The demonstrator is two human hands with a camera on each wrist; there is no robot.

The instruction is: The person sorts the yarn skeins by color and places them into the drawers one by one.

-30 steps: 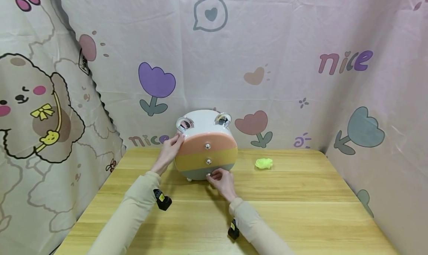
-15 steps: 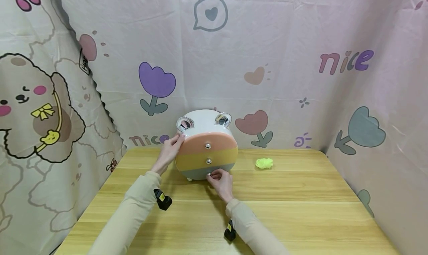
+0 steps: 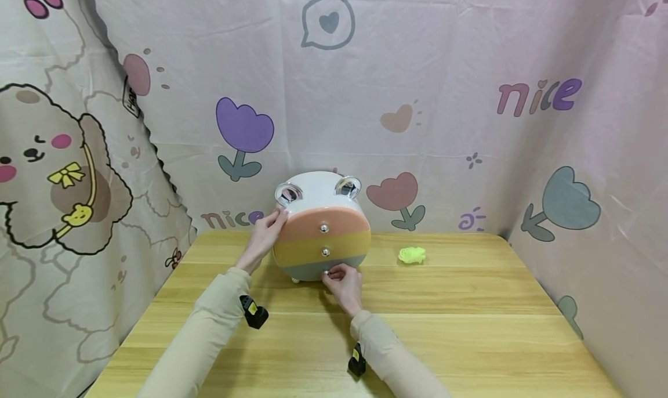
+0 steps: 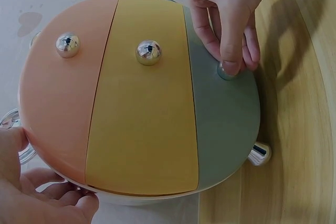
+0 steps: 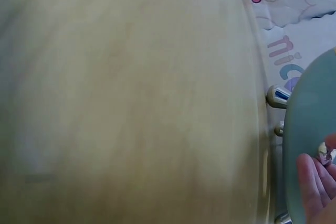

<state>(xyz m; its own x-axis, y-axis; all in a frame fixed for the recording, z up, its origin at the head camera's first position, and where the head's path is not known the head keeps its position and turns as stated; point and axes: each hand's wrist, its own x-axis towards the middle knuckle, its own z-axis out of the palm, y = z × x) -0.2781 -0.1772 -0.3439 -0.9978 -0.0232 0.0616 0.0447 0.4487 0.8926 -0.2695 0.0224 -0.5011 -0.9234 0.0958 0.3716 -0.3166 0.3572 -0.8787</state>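
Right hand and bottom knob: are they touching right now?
Touching. The left wrist view shows the right hand pinching the bottom knob, its thumb against it with no gap.

Soft, fairly even light fills the head view, with blurred shadows on the wooden table beneath both sleeves, suggesting an overhead source. The printed cloth backdrop darkens in its fold at the far right. Pale highlights sit on the drawer cabinet's glossy white top. In the left wrist view, the chrome middle knob carries bright glints, and the right hand casts a broad shadow across the wood. The right wrist view is dimmer and hazy: the tabletop grain smears, the left side turns murky green, and the table edge bows.
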